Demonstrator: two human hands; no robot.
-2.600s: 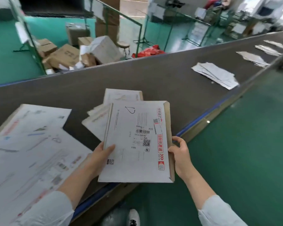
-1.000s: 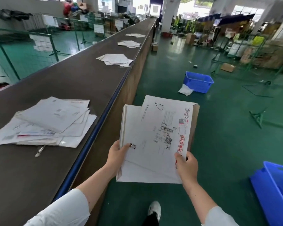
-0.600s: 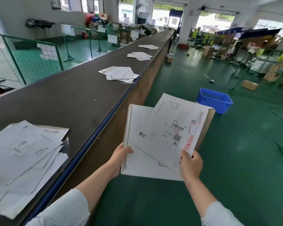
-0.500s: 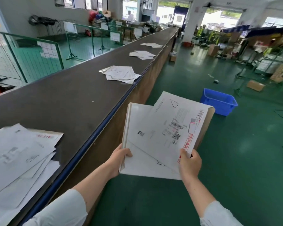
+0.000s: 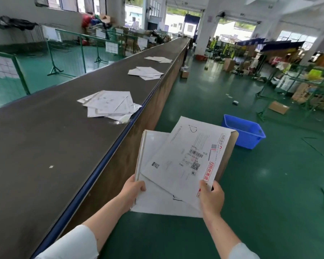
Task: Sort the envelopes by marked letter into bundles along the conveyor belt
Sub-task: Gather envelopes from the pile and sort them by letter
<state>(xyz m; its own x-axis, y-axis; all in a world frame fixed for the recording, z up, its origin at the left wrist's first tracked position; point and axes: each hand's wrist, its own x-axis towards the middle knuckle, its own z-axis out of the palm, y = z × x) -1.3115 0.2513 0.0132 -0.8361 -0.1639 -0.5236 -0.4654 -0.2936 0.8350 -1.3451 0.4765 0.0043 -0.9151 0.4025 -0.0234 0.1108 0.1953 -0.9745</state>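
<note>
I hold a stack of white envelopes (image 5: 153,150) in front of me, beside the conveyor belt (image 5: 45,143). My left hand (image 5: 132,191) grips the stack's lower left edge. My right hand (image 5: 211,197) pinches the lower right corner of the top envelope (image 5: 193,157), which is marked with a hand-drawn D and is skewed to the right over the stack. Three bundles of envelopes lie along the belt's right side: a near bundle (image 5: 110,105), a middle bundle (image 5: 146,72) and a far bundle (image 5: 159,59).
A blue plastic crate (image 5: 243,130) stands on the green floor to the right. Cardboard boxes (image 5: 278,107) and cluttered racks fill the far right. Green metal fencing (image 5: 67,51) runs along the belt's far side. A white pillar (image 5: 204,28) stands near the belt's end.
I have walked forward along the belt; the first bundle has dropped out of view behind me and the other bundles are closer. The top envelope has slid further askew under my right hand.
</note>
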